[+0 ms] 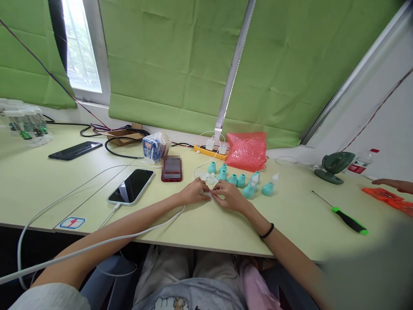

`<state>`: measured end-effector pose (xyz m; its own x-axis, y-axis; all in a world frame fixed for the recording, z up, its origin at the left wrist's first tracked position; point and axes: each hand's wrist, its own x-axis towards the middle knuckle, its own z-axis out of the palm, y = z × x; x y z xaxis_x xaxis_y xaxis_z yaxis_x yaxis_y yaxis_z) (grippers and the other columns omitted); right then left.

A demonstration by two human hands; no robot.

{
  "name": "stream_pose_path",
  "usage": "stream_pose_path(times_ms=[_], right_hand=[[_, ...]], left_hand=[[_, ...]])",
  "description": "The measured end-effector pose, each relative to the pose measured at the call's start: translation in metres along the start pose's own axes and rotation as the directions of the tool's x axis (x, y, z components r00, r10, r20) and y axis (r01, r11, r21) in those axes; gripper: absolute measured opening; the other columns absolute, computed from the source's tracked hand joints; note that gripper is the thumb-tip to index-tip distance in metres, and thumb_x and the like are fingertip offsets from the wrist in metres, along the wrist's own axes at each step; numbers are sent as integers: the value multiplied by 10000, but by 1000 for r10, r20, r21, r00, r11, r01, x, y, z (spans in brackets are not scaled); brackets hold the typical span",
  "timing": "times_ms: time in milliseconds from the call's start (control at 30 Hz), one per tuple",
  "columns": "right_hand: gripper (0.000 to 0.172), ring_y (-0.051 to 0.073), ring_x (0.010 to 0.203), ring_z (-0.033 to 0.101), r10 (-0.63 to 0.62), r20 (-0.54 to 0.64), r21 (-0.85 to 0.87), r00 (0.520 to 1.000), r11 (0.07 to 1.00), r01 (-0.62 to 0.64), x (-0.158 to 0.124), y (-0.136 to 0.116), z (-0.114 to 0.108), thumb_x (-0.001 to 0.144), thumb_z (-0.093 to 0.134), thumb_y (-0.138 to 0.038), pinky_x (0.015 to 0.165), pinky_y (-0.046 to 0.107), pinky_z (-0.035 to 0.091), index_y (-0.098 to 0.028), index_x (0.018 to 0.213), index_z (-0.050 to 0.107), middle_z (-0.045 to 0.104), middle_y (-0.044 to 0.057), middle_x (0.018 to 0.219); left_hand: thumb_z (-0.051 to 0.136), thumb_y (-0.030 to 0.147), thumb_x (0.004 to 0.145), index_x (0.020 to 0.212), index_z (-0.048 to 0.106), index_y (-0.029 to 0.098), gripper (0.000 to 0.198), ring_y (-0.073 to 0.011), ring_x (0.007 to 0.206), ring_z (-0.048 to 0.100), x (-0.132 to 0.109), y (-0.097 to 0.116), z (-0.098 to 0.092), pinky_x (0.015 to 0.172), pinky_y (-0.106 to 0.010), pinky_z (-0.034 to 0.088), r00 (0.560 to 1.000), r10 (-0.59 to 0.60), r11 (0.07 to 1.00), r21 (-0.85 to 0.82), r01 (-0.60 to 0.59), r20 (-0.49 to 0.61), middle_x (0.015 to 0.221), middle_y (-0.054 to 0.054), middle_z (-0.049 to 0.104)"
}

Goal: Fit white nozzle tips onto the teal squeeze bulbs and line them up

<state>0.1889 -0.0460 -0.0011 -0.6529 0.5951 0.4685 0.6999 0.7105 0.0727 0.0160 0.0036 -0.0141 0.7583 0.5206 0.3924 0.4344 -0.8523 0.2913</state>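
Note:
At the middle of the table my left hand (194, 191) and my right hand (228, 196) meet, fingertips pinched close together. Between them is a small whitish piece, mostly hidden by the fingers, too small to name. Just beyond lies a little pile of clear-white plastic pieces (211, 178). Several turquoise rubber bulbs (232, 179) stand behind and to the right of my right hand. Of these, a bulb (267, 188) at the right end carries a clear pointed tip (275, 177), and another bulb (248, 191) nearer my hand also has a clear tip.
A white-cased phone (131, 187) on a cable and a red-cased phone (172, 168) lie left. Behind are an orange power strip (210, 153) and red bubble wrap (247, 150). A screwdriver (346, 218), green fan (337, 165) and another person's hand (392, 184) are right.

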Motion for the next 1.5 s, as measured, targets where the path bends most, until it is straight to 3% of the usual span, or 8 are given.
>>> stream_pose_path(times_ms=[200,433,733,1033,1167,1300,1400,1500], right_hand=[[172,169,723,474,-14,23,-92,1000,996,16,1,-4,-1,749,457,-160,557,264,352,-175,790,624,577,71,695],[160,147,729,498,58,-22,37,998,998,-57,-1,-3,4,723,494,-166,605,251,381,-190,805,629,591,52,753],[156,148,713,516,60,1,49,998,997,-60,2,-9,1,723,489,-186,597,255,390,-185,759,641,596,57,754],[318,137,667,572,321,-144,449,936,864,-227,1,0,5,648,583,-274,597,251,485,-155,942,597,633,57,788],[240,142,612,582,374,-140,565,917,791,-236,3,0,7,632,590,-292,570,267,513,-146,817,635,634,50,726],[236,149,595,589,466,-158,640,871,720,-269,4,-1,6,590,628,-296,573,280,526,-136,764,637,632,53,712],[238,152,593,593,479,-115,682,870,675,-281,5,-4,4,581,635,-304,575,287,529,-142,756,639,636,47,703],[248,155,601,594,489,-90,707,868,645,-290,5,-8,4,580,638,-310,574,290,529,-143,763,638,637,48,708]], left_hand=[[566,352,646,756,614,149,236,-181,774,465,0,-1,2,672,-254,354,1000,-12,1000,2,12,-3,731,-46,573],[551,360,663,787,614,154,248,-180,776,463,0,-1,1,669,-252,352,1000,5,1000,5,-5,-4,731,-45,572],[554,344,668,800,611,159,235,-177,790,464,-1,0,1,671,-247,359,1000,16,1000,-3,-16,-6,736,-44,573],[575,231,630,805,590,147,195,-125,716,500,-2,4,-4,655,-226,405,980,-16,987,-162,-17,-197,743,-27,583],[582,213,609,790,568,123,203,-96,647,507,-1,6,-5,581,-198,425,969,-94,931,-365,4,-230,747,-25,576],[603,279,609,845,563,93,303,-105,638,538,1,4,-8,570,-201,443,974,-193,792,-605,85,-116,728,-48,586],[611,344,606,825,578,61,359,-102,547,536,2,2,-10,533,-209,442,981,-195,686,-717,128,-11,609,-51,584],[607,377,609,797,586,50,378,-92,479,515,3,2,-10,486,-204,428,982,-187,634,-763,126,7,543,-46,571]])
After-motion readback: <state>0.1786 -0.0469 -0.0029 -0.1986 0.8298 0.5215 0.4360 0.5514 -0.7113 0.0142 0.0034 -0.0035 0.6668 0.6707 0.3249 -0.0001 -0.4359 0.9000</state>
